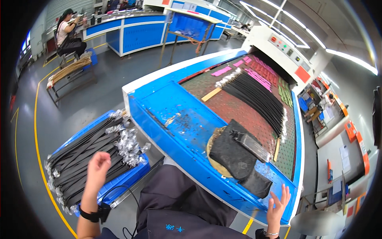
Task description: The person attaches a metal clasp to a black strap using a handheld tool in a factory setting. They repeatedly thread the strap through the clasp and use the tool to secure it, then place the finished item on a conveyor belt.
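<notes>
My left hand [98,169] hangs over a blue bin [131,175] filled with several black belts [85,155] that have plastic-wrapped buckles; its fingers are curled and hold nothing. My right hand [278,205] is open with spread fingers at the near edge of the blue conveyor table [179,115], holding nothing. Just ahead of it lie black cloth pads [234,155] with a brush-like black tool [250,144] on top. More black belts [258,97] lie in a row on the mesh conveyor [234,111].
Pink strips [258,75] and green pieces [283,93] ride the belt toward a white oven housing [286,47]. A person sits at a blue bench [135,30] far left. A rack of tan straps [69,71] stands on the grey floor. Desks sit right.
</notes>
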Demonstrator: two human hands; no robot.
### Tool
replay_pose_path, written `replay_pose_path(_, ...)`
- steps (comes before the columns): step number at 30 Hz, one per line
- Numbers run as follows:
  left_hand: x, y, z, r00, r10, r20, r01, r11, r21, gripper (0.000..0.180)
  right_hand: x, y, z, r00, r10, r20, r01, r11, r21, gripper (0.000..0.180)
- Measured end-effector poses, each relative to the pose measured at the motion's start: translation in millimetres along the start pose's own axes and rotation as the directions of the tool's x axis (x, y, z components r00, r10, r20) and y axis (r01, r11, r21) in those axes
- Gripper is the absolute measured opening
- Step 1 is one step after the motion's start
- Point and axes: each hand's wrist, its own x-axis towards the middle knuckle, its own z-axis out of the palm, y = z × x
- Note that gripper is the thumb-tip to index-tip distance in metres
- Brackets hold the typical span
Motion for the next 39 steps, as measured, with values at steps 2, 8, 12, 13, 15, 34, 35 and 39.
replay_pose_path(2,-15.7,-34.1,2.2,0.999,0.01,-0.053,0.007,0.952,0.305,0.024,0.1,0.8,6.2,0.999,-0.013,-0.05,0.011,1.0,-0.025,0.029)
replay_pose_path(8,-24.7,-89.6,23.0,0.986,0.15,-0.07,-0.05,0.675,0.736,0.043,-0.8,-4.6,-1.6,0.992,0.109,-0.062,-0.113,0.992,-0.057,0.025)
replay_pose_path(12,-9.0,-95.8,30.7,0.989,0.141,-0.041,-0.057,0.625,0.778,0.041,6.2,-32.0,-15.6,0.983,0.074,-0.169,-0.071,0.997,0.026,0.023)
replay_pose_path(13,-2.8,-95.2,31.7,0.989,0.144,-0.043,-0.059,0.634,0.771,0.041,9.5,-41.9,-17.5,0.982,0.048,-0.18,-0.04,0.998,0.047,0.021)
replay_pose_path(15,7.6,-96.4,33.1,0.983,0.177,-0.042,-0.082,0.636,0.767,0.034,17.8,-62.4,-17.7,0.976,0.016,-0.217,0.004,0.996,0.093,0.018)
replay_pose_path(34,15.2,85.9,-17.1,0.912,0.378,-0.159,-0.262,0.835,0.484,0.01,61.3,-117.7,4.3,0.928,-0.222,-0.3,0.34,0.836,0.43,0.018)
replay_pose_path(35,12.8,102.3,-13.0,0.903,0.411,-0.124,-0.311,0.826,0.47,0.009,61.4,-118.6,4.2,0.926,-0.224,-0.305,0.346,0.828,0.441,0.017)
replay_pose_path(39,4.0,146.5,11.8,0.887,0.457,0.063,-0.45,0.828,0.333,0.005,62.2,-124.3,-2.5,0.915,-0.256,-0.313,0.387,0.777,0.496,0.015)
